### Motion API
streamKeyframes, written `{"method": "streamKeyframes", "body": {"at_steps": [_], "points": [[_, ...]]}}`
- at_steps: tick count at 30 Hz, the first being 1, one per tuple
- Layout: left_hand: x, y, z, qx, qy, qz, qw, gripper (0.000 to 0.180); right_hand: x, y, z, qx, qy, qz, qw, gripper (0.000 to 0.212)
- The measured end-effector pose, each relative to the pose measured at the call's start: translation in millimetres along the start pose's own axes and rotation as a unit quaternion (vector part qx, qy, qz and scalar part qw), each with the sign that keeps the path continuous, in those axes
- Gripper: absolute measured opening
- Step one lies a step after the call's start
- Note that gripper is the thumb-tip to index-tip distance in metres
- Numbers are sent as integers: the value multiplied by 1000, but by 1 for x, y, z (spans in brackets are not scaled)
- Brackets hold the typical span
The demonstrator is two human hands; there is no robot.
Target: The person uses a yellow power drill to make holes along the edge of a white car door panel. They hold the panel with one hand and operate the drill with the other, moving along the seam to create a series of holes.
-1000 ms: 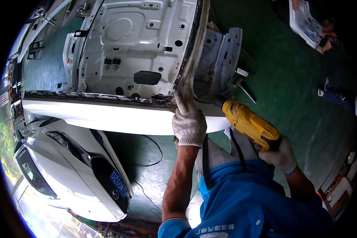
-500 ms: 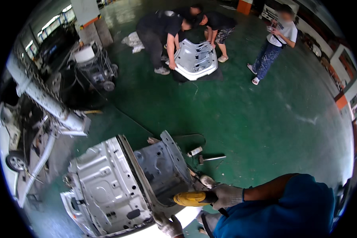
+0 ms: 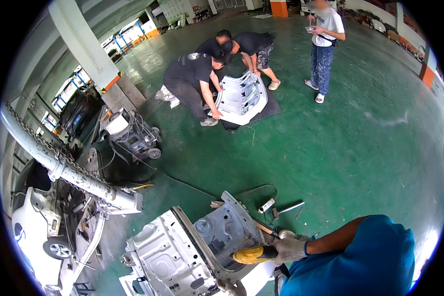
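Observation:
A cut section of car body (image 3: 158,249), white-grey with holes and pressed ribs, lies on the floor in front of me. In a pale knitted glove, my right hand (image 3: 289,250) is closed round the black handle of a yellow power tool (image 3: 252,255). The tool's front end hangs over the section's right-hand part; its working tip is hard to make out. My left hand (image 3: 232,287), also gloved, grips the section's near edge, partly cut off by the frame's lower border. A hammer (image 3: 288,209) and a small white box-shaped object (image 3: 267,205) lie just beyond.
Farther off, several people bend over a white car panel (image 3: 239,97) on a dark mat (image 3: 269,109), while another person (image 3: 324,47) stands to their right. A wheeled machine (image 3: 133,132) with cables, a chained metal post (image 3: 84,180) and a stripped white car (image 3: 32,232) occupy the left.
My view has tilted upward, so everything sits lower in the picture. Both hands keep their places, with the power tool still in my right. The far people still hold the white panel.

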State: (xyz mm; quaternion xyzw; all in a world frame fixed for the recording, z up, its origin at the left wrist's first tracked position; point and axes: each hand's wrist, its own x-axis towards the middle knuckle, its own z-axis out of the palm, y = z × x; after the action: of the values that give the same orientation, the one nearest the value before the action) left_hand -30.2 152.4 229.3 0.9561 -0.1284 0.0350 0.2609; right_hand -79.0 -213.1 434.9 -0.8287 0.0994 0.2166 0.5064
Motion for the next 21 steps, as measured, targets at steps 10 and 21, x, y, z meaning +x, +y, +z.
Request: {"method": "streamKeyframes", "body": {"at_steps": [10, 21], "points": [[-2, -33, 21, -57, -18, -7, 998, 55, 3, 1, 8, -57, 42, -50, 996, 42], [0, -19, 10, -33, 26, 60, 997, 56, 3, -11, 8, -34, 37, -55, 997, 39]]}}
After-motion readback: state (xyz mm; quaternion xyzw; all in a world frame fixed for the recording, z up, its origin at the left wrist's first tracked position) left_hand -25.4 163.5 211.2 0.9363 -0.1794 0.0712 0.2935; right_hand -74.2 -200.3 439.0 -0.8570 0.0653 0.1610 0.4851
